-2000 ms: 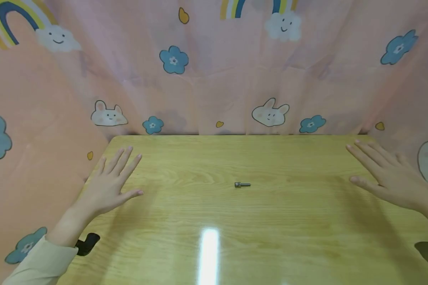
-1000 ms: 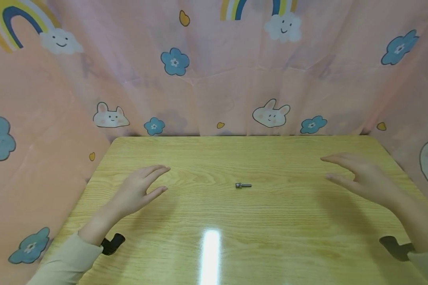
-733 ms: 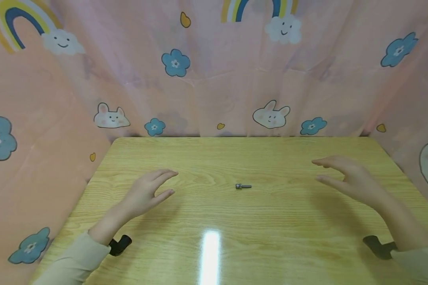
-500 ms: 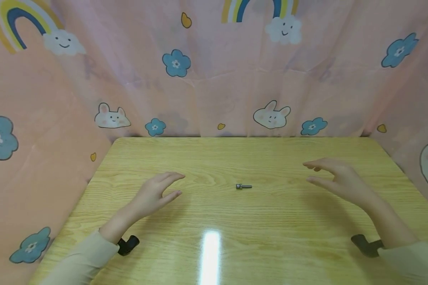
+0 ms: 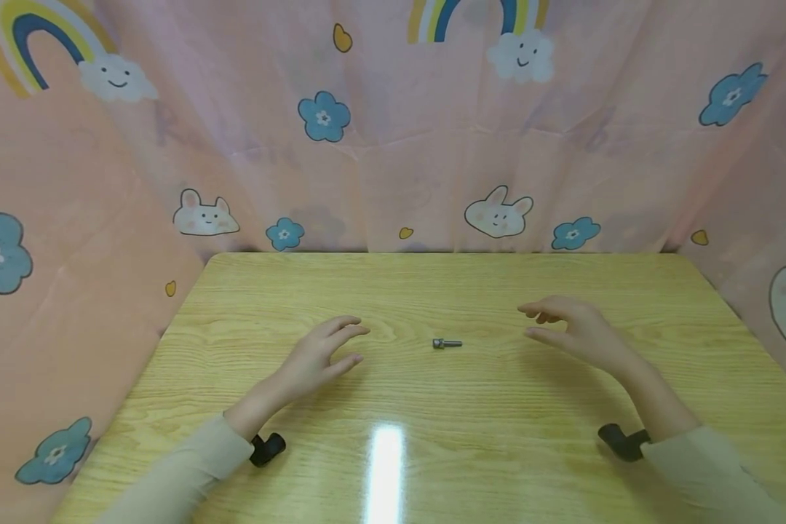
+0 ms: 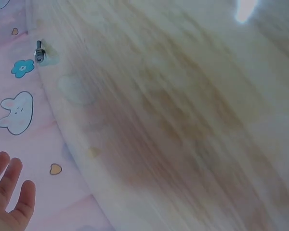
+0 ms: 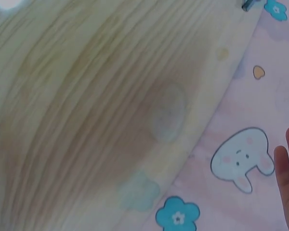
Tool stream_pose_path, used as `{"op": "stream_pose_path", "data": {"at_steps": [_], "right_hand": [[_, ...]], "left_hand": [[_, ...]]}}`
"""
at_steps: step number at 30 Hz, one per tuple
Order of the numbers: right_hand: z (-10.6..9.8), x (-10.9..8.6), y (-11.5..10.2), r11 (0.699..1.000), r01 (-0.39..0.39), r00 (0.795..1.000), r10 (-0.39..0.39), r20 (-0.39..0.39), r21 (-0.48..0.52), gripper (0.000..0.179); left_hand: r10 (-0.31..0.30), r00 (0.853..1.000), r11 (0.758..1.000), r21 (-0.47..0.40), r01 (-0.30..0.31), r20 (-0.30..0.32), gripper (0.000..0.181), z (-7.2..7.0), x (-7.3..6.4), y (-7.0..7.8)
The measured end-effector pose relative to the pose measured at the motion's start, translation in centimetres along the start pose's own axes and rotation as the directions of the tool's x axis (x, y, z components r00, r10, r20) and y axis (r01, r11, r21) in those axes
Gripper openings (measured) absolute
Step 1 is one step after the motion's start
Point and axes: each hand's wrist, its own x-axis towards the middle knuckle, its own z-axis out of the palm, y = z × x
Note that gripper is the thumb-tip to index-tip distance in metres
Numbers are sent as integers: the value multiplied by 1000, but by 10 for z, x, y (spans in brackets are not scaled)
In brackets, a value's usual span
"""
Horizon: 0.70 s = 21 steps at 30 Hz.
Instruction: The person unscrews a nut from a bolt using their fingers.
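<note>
A small grey metal bolt (image 5: pixel 447 343), thick at its left end, lies on its side on the wooden table (image 5: pixel 485 407) in the head view. My left hand (image 5: pixel 311 364) hovers to its left, thumb and fingers spread apart and loosely bent. To the right, my right hand (image 5: pixel 583 336) is held over the table with its fingers loosely bent and thumb apart. Both hands hold nothing. In the left wrist view the bolt (image 6: pixel 39 54) appears at upper left, above the left fingers (image 6: pixel 25 199). The right wrist view cuts the bolt (image 7: pixel 248 5) at its top edge.
A pink curtain (image 5: pixel 393 175) printed with flowers, rabbits and rainbows hangs along the table's back and sides. Black camera mounts stick out at the left wrist (image 5: pixel 268 450) and right wrist (image 5: pixel 622 442). A bright light reflection lies on the near tabletop.
Both hands have moved inward from the table's sides toward the bolt, their spread fingers becoming more bent. The bolt stays in its place.
</note>
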Motion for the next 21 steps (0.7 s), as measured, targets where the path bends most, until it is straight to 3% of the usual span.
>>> {"op": "stream_pose_path", "data": {"at_steps": [10, 21], "right_hand": [[25, 18, 0, 996, 52, 997, -56, 58, 74, 33], [47, 35, -8, 996, 13, 986, -27, 167, 85, 31]], "left_hand": [[4, 1000, 998, -66, -2, 22, 40, 22, 14, 4], [-16, 998, 987, -158, 26, 62, 39, 44, 31, 8]]}}
